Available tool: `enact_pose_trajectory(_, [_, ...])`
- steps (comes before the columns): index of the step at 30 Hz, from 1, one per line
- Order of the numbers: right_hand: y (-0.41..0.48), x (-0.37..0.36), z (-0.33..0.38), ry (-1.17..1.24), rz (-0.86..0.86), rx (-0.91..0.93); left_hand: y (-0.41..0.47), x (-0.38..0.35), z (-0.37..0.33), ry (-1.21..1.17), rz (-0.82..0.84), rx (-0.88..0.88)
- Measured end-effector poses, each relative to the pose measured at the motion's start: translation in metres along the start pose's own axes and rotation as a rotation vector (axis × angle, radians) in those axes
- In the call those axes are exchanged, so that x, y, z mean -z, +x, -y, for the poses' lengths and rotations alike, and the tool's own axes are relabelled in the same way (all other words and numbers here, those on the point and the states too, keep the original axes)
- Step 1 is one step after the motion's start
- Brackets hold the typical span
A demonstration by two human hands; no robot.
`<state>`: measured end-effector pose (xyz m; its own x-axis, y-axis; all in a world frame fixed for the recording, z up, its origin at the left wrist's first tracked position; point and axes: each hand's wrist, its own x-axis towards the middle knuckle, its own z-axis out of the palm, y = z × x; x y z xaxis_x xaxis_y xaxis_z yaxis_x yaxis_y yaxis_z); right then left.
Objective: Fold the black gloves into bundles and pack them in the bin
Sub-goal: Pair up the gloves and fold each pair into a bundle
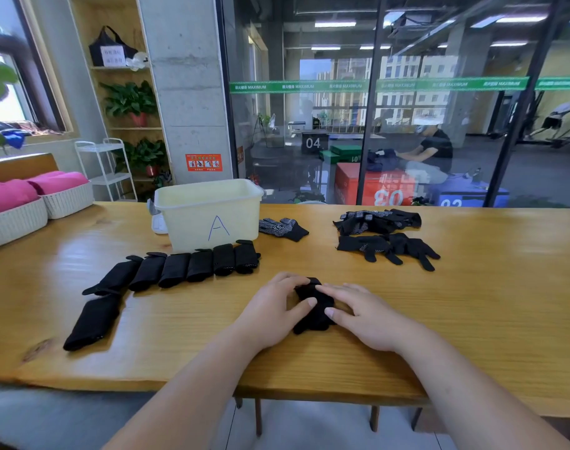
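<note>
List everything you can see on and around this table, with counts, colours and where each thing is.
folded bundles: seven, black, six in a row before the bin, one nearer left
loose gloves: count unclear, black, dotted, far right; more beside the bin
glove: one, black, under both hands
bin: one, cream, marked A, centre back
baskets: two, white, holding pink cloth, far left
table: one, wooden
left hand: grips the glove
right hand: fingers flat on it
</note>
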<state>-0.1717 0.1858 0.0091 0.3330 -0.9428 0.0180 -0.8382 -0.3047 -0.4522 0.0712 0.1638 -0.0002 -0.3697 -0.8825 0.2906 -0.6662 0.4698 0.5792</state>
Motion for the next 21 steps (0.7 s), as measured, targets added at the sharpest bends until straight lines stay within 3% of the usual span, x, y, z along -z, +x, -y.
enact_pose_trajectory(7, [0.016, -0.017, 0.032, -0.009, 0.024, -0.011, -0.022, 0.024, 0.029, 0.21, -0.043, 0.061])
enact_pose_trajectory(21, [0.056, -0.07, 0.138, -0.079, 0.051, 0.107, -0.096, 0.106, 0.077, 0.401, -0.142, 0.296])
